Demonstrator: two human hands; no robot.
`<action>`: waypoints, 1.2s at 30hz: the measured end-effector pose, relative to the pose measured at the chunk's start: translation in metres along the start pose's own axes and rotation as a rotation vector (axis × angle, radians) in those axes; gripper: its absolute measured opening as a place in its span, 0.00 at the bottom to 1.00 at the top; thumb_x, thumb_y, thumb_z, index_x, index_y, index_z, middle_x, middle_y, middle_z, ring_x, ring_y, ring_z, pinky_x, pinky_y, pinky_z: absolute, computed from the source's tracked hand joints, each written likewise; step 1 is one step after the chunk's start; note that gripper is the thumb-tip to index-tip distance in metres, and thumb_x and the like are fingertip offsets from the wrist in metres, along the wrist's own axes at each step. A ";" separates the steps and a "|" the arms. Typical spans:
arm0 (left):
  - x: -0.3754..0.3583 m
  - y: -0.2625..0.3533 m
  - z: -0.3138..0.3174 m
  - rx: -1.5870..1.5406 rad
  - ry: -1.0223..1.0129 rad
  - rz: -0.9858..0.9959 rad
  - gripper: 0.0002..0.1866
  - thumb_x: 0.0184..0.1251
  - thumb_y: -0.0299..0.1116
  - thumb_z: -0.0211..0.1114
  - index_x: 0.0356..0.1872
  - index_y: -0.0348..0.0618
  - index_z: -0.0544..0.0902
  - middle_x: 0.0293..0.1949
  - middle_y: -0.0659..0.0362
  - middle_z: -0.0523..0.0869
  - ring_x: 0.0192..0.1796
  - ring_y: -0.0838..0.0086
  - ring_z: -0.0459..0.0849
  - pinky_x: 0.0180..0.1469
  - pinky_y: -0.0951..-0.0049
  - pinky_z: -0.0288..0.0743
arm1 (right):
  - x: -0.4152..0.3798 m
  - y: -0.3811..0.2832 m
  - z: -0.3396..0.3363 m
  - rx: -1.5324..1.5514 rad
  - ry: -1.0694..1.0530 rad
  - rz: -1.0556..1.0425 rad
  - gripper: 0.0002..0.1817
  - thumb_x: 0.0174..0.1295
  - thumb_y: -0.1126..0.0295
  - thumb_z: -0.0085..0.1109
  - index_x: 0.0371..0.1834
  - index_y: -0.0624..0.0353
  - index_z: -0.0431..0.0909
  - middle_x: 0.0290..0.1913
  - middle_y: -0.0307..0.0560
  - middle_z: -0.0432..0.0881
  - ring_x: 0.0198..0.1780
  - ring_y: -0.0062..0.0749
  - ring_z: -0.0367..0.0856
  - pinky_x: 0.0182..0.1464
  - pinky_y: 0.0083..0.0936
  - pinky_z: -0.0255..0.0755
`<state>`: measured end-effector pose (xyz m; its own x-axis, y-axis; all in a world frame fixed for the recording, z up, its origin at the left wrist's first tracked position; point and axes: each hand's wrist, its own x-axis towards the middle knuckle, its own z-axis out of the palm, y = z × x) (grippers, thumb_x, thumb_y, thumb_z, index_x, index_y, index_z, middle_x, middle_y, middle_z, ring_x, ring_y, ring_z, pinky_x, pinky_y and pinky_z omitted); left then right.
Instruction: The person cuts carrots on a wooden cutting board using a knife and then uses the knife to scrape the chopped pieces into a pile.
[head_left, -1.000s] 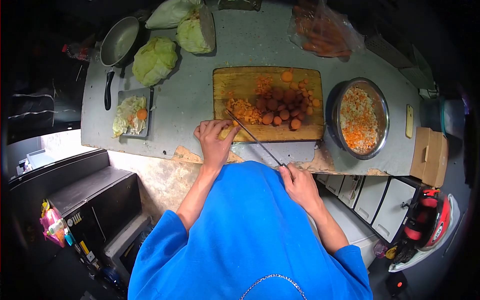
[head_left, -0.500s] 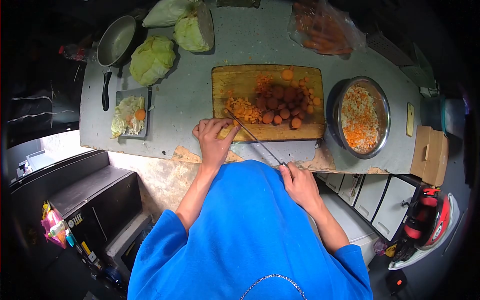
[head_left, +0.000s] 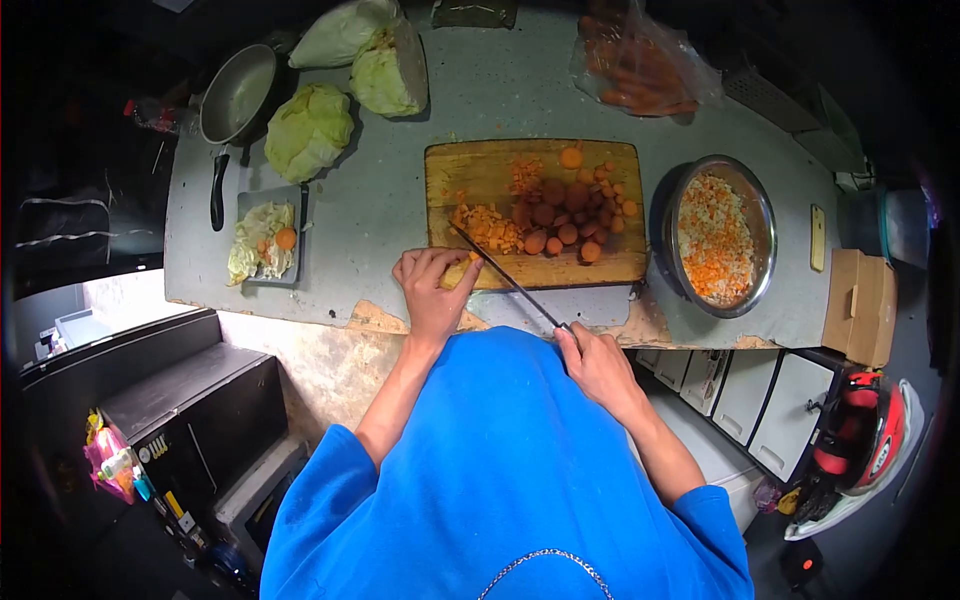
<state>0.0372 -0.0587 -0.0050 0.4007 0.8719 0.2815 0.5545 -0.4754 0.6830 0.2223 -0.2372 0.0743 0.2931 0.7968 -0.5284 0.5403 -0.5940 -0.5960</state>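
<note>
1. Seen from the head camera, a grey, worn table runs across the upper part of the picture, with dark floor and cupboards below it and the person's blue garment filling the bottom.
2. On the table lies a rectangular wooden chopping board; diced orange carrot and round carrot slices lie heaped on its middle and right.
3. The left hand rests at the board's near left corner, fingers curled in a grip over a small pale yellow-orange carrot piece.
4. The right hand is clenched around the handle of a long, thin-bladed knife; the handle itself is hidden in the fist. The blade slants up and left across the board's near edge, just beside the held piece, its tip near the diced heap.
5. Right of the board stands a round steel bowl of chopped white and orange vegetables.
6. At the far left are pale green cabbage pieces, a grey pan with a black handle and a small dark tray of cabbage scraps.
7. A clear plastic bag of whole carrots lies at the far right edge.
</note>
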 end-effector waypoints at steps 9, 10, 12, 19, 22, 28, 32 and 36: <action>-0.002 -0.001 0.001 0.034 0.020 0.029 0.14 0.59 0.40 0.83 0.41 0.43 0.93 0.43 0.59 0.90 0.52 0.63 0.80 0.60 0.62 0.66 | -0.009 0.003 0.007 -0.020 0.081 -0.005 0.27 0.80 0.49 0.51 0.37 0.66 0.80 0.25 0.71 0.83 0.33 0.72 0.84 0.40 0.58 0.77; -0.003 -0.002 0.001 0.034 0.018 0.031 0.14 0.59 0.40 0.83 0.41 0.43 0.93 0.43 0.59 0.90 0.52 0.63 0.80 0.60 0.62 0.66 | -0.009 0.003 0.007 -0.018 0.082 -0.004 0.27 0.80 0.49 0.51 0.37 0.66 0.80 0.25 0.71 0.83 0.33 0.72 0.84 0.40 0.58 0.77; -0.003 -0.004 0.002 0.022 0.014 0.016 0.15 0.59 0.38 0.83 0.43 0.42 0.94 0.42 0.59 0.90 0.51 0.64 0.80 0.60 0.62 0.66 | -0.009 0.003 0.007 -0.024 0.076 -0.004 0.27 0.80 0.49 0.51 0.37 0.65 0.80 0.25 0.71 0.83 0.33 0.72 0.84 0.40 0.58 0.77; -0.002 -0.002 -0.001 -0.026 0.016 0.024 0.12 0.59 0.34 0.82 0.43 0.41 0.95 0.37 0.60 0.89 0.48 0.66 0.79 0.58 0.64 0.66 | -0.008 0.002 0.009 -0.079 0.071 -0.013 0.27 0.80 0.49 0.51 0.37 0.65 0.79 0.25 0.70 0.83 0.32 0.72 0.84 0.40 0.59 0.78; -0.003 -0.002 -0.001 -0.021 0.001 0.034 0.12 0.60 0.34 0.82 0.42 0.41 0.96 0.35 0.61 0.89 0.47 0.66 0.78 0.57 0.64 0.66 | -0.007 -0.003 0.005 -0.111 0.069 -0.023 0.27 0.81 0.49 0.50 0.38 0.66 0.79 0.24 0.70 0.82 0.32 0.72 0.84 0.40 0.59 0.78; -0.002 -0.004 0.001 -0.031 0.042 0.048 0.12 0.59 0.34 0.83 0.41 0.41 0.95 0.34 0.61 0.88 0.47 0.66 0.79 0.56 0.64 0.66 | 0.010 0.002 0.000 -0.082 0.028 -0.046 0.27 0.82 0.49 0.49 0.39 0.66 0.79 0.26 0.72 0.82 0.34 0.74 0.84 0.41 0.59 0.76; -0.003 0.000 0.000 -0.016 0.058 0.024 0.12 0.59 0.34 0.83 0.42 0.41 0.95 0.35 0.61 0.88 0.47 0.66 0.79 0.56 0.65 0.66 | 0.010 -0.005 0.002 0.030 -0.018 0.021 0.28 0.82 0.49 0.48 0.37 0.67 0.80 0.27 0.70 0.83 0.35 0.72 0.83 0.44 0.58 0.75; -0.003 -0.003 0.003 -0.012 0.056 0.018 0.13 0.59 0.34 0.83 0.42 0.41 0.95 0.35 0.61 0.88 0.47 0.66 0.79 0.55 0.65 0.67 | 0.000 -0.006 0.002 0.060 0.014 0.042 0.28 0.81 0.48 0.48 0.36 0.66 0.80 0.26 0.69 0.82 0.35 0.71 0.83 0.44 0.57 0.74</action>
<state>0.0360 -0.0605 -0.0099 0.3688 0.8685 0.3313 0.5382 -0.4901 0.6857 0.2178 -0.2334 0.0767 0.3257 0.7723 -0.5454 0.4794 -0.6321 -0.6088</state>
